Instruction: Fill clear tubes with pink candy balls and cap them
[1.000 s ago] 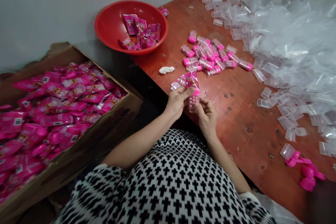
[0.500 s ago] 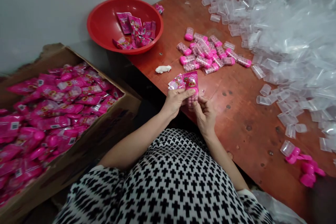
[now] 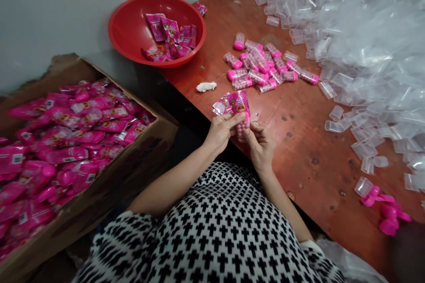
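Pinched between thumb and fingers of my left hand [image 3: 222,131] is a shiny pink printed sachet [image 3: 239,101], along with a second crumpled sachet [image 3: 222,104] at its left. My right hand [image 3: 262,145] grips the lower end of a clear tube of pink candy balls [image 3: 243,129]. The tube's pink top meets the sachet's lower part under my left thumb; how far it sits inside I cannot tell. Both hands are just over the table's near edge. Beyond them lies a pile of similar filled candy tubes [image 3: 260,65].
A red bowl [image 3: 122,31] with several sachets stands at the back left. Below it, a cardboard box [image 3: 159,135] is heaped with filled pink packets. Empty clear tubes [image 3: 365,48] cover the table's right side. A white lump [image 3: 206,86] and pink plastic pieces [image 3: 389,219] lie on the table [image 3: 308,141].
The upper sachet has tipped slightly to the left and its top looks more creased. Both hands keep nearly the same place and grip.
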`<action>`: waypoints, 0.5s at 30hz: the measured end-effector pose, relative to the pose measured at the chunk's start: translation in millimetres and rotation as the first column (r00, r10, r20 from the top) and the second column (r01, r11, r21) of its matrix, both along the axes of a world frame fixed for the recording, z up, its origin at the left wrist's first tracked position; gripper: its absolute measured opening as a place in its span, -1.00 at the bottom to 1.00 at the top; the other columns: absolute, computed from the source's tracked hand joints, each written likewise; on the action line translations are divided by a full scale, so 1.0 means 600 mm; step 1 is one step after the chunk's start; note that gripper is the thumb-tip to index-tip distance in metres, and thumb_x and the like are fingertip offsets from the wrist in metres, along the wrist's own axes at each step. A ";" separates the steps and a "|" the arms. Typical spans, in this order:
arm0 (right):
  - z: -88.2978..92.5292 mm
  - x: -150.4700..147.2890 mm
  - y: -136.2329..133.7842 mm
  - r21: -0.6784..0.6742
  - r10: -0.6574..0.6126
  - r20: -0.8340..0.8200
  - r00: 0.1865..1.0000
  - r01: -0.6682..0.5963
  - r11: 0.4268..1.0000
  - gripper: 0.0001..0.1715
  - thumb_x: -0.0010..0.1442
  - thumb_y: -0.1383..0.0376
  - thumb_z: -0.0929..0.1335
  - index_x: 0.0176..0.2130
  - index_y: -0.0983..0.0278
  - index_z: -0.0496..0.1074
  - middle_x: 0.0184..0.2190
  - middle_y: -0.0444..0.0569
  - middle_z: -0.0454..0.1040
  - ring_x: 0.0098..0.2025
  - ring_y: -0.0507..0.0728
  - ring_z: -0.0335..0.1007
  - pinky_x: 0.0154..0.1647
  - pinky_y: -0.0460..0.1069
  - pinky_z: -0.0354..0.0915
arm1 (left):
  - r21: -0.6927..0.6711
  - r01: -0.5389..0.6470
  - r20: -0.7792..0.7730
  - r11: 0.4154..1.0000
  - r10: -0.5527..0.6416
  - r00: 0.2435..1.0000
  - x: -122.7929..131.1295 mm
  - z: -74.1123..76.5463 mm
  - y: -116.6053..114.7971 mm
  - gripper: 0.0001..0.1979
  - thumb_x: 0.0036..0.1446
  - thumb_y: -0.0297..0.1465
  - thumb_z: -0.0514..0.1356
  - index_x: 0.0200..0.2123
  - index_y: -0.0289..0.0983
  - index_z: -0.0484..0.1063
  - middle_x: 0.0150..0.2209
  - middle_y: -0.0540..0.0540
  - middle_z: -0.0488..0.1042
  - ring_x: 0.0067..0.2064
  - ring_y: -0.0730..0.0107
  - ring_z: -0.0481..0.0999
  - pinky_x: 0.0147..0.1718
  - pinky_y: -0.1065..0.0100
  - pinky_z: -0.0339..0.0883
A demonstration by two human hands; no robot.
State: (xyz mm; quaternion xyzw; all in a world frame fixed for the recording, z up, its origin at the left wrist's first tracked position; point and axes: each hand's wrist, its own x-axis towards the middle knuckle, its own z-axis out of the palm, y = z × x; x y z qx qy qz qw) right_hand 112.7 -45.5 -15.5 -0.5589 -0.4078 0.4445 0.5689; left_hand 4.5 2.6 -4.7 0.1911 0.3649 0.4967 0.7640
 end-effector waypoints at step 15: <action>0.001 0.000 -0.008 0.001 -0.002 0.103 0.995 0.001 1.000 -0.73 0.08 0.18 0.42 -0.19 0.20 0.44 -0.25 -0.09 0.57 -0.29 0.07 0.54 -0.22 0.02 0.50 | 0.004 -0.004 0.010 1.000 0.004 1.000 -0.003 0.007 -0.012 -0.67 -0.23 -0.24 0.42 -0.50 -0.39 0.50 -0.49 -0.09 0.52 -0.49 0.53 0.45 -0.42 0.45 0.35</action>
